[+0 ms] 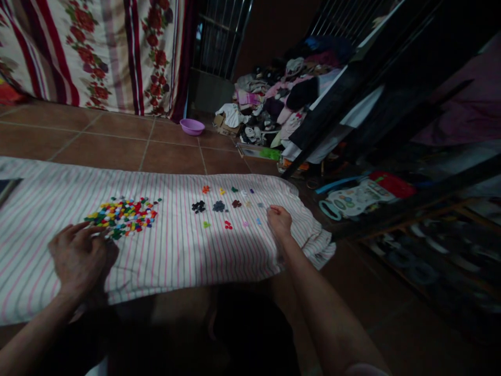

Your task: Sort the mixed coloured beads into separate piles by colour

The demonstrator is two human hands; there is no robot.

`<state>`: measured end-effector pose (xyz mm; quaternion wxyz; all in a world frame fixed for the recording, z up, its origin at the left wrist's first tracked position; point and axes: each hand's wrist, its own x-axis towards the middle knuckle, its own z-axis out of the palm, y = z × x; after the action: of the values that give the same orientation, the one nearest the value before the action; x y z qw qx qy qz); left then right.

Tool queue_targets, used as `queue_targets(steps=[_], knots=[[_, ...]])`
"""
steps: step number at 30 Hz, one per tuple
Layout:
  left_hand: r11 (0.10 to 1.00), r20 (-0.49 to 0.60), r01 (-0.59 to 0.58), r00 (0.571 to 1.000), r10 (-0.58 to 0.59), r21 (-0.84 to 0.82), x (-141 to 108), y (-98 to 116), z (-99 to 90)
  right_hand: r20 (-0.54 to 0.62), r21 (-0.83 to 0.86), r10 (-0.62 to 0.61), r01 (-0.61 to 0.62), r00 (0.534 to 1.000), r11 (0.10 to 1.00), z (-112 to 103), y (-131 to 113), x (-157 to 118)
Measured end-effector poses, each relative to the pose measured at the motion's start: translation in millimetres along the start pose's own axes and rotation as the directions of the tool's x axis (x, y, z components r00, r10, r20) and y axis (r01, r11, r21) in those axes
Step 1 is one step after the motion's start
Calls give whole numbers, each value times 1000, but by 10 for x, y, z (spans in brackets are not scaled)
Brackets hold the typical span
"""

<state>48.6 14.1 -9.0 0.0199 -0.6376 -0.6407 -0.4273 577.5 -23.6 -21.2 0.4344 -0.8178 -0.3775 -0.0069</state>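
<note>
Beyond striped sheet (176, 261): purple basin (192, 127), clothes heap (282, 99). Left hand (80, 258) fingers spread at colored pieces (123, 216); right hand (279, 220) fingers curled.

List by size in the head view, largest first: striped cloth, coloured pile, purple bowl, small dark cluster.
Largest first: striped cloth, coloured pile, purple bowl, small dark cluster. The purple bowl is farther away, so its rank is unsure.

Head-worn view, looking roughly forward-down
</note>
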Motion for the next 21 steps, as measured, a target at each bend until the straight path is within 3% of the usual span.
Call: queue_targets(steps=[3,14,21], knots=[[1000,-2,5,1000,-5,-9,4,-13,12,7,-26,69,-69,998,997,40,-23,61],[997,16,71,997,-71,-21,-7,-5,8,-11,-188,71,-72,997,980,177,-138,177],[1000,20,6,1000,-5,-20,0,-53,28,3,-231,49,-46,999,972,200,-194,151]])
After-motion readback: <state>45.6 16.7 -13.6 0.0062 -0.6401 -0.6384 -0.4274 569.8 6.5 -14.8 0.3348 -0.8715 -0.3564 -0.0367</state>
